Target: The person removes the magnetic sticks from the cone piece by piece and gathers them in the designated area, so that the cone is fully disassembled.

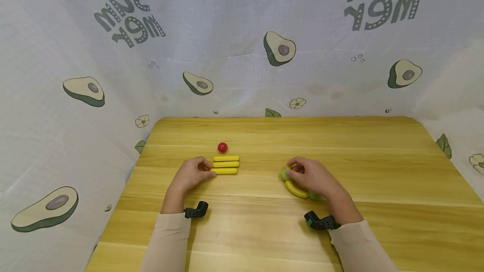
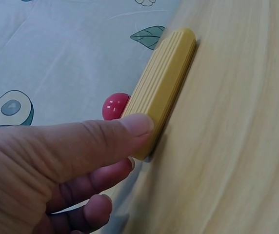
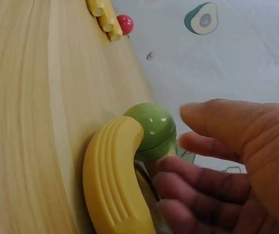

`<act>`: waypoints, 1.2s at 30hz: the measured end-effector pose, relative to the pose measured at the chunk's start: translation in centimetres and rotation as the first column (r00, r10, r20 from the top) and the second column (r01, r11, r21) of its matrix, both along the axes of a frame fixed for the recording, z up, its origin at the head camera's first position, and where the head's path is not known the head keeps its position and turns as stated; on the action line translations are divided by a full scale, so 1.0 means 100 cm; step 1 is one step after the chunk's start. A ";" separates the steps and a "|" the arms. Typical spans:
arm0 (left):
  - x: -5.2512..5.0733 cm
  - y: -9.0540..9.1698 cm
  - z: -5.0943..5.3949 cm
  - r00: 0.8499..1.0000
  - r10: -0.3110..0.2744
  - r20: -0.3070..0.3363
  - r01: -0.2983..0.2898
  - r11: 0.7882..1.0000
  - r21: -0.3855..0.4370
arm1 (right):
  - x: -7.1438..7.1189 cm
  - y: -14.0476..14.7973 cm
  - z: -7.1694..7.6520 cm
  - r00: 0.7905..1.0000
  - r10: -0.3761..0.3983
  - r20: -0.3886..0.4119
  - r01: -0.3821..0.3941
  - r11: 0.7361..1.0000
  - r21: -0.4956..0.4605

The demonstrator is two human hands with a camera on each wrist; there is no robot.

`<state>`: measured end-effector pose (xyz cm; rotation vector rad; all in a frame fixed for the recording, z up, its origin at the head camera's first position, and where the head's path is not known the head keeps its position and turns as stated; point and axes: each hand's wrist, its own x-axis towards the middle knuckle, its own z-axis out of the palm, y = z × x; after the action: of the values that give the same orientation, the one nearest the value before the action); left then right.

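Note:
Three ribbed yellow sticks lie side by side on the wooden table; my left hand point(image 1: 190, 174) point(image 2: 66, 165) pinches the left end of the nearest stick point(image 1: 226, 171) point(image 2: 166, 87), thumb on its side. My right hand point(image 1: 314, 176) point(image 3: 227, 165) is beside a green ball point(image 1: 284, 174) point(image 3: 151, 130), its fingers parted and loosely bent; in the right wrist view a gap shows between thumb and ball. A curved yellow banana-like piece point(image 1: 296, 189) point(image 3: 112, 178) touches the ball. Another green piece point(image 1: 315, 195) is partly hidden under the right hand.
A red ball point(image 1: 222, 147) point(image 2: 115, 106) point(image 3: 125, 24) sits behind the sticks. Something small and red shows by the left fingers. A white cloth with avocado prints point(image 1: 242, 87) hangs behind the table point(image 1: 257, 230) and at its sides.

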<state>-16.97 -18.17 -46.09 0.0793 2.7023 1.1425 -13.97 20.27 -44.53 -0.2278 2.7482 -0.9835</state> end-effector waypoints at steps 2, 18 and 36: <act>0.000 0.001 0.000 1.000 0.003 -0.007 -0.003 1.000 -0.003 | -0.001 0.002 0.000 0.997 -0.036 -0.065 0.036 0.999 -0.008; 0.004 0.005 0.011 0.999 0.030 -0.036 -0.031 0.999 -0.023 | -0.004 0.020 -0.005 0.975 -0.140 -0.171 0.154 0.986 0.071; 0.025 0.080 0.019 0.910 -0.328 -0.254 0.326 0.944 -0.048 | -0.005 0.003 -0.017 0.998 0.002 -0.061 0.003 0.997 0.083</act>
<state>-14.46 -10.17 -44.24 0.7011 2.7617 1.0847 -14.50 20.53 -46.19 -0.2473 2.8366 -0.8746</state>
